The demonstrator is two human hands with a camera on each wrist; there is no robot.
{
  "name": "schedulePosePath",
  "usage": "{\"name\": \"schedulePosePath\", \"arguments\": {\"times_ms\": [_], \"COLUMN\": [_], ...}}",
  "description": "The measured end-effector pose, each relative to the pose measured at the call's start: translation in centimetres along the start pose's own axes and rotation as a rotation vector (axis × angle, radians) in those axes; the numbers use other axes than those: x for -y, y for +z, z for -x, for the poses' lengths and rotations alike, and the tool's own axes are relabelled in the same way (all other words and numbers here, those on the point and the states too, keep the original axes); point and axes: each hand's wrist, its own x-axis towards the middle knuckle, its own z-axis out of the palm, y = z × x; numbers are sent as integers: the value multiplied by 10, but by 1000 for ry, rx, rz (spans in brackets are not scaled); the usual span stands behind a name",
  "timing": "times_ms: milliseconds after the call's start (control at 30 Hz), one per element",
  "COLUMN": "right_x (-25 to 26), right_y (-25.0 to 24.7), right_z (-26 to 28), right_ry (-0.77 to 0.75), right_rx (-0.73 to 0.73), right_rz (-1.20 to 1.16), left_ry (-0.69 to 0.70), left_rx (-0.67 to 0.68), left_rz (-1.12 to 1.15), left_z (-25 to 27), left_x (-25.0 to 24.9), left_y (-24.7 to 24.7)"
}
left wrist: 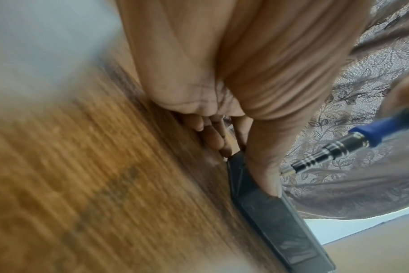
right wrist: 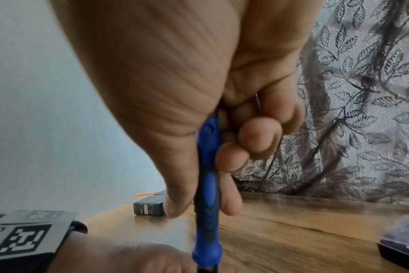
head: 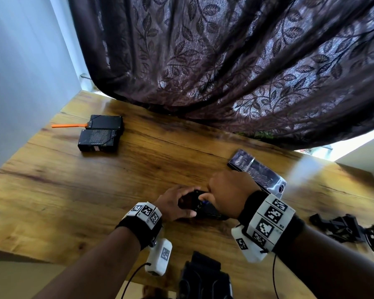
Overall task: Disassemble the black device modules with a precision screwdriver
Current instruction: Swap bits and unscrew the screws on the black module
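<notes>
Left hand (head: 173, 205) grips the black module (left wrist: 268, 212) on the bench (head: 95, 186); right hand (head: 229, 190) clasps the blue screwdriver (right wrist: 208, 184) upright above it.

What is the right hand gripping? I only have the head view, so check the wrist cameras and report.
Observer: In the right wrist view, the right hand grips a blue-and-black precision screwdriver by its handle, with the shaft pointing down.
Operator: Report the tip.
Observer: In the left wrist view, its silver metal tip appears to hang in the air beside the left thumb, not on the flat black rectangular device module.
Operator: Now the left hand.
Observer: The left hand pinches that module's end between thumb and fingers, and the module lies on the wooden table.
</notes>
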Motion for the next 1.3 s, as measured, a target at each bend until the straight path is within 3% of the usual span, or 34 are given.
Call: {"name": "schedulePosePath", "arguments": {"times_ms": [200, 333, 467, 600, 867, 1067, 1167, 1300], "right_x": [-4, -25, -44, -48, -61, -85, -94, -94], "right_y": [0, 12, 33, 52, 83, 107, 130, 169], "right_z": [6, 15, 29, 46, 66, 78, 77, 64], "right_ry": [-1, 114, 194, 255, 357, 468, 472, 410], "right_rx": [-96, -206, -303, -405, -458, -600, -656, -447], "right_rz": [-61, -238, -455, -622, -825, -1016, -1422, -2261], "left_ry": [14, -4, -29, -80, -221, -304, -276, -188], "left_rx": [-3, 4, -76, -120, -304, -270, -225, -64], "left_rz": [-27, 4, 48, 23, 7, -1, -48, -110], "left_z": [0, 0, 0, -2, -12, -21, -19, -10], "left_x": [-2, -1, -5, -12, -32, -35, -29, -18], "left_y": [0, -1, 4, 8, 17, 15, 15, 10]}}
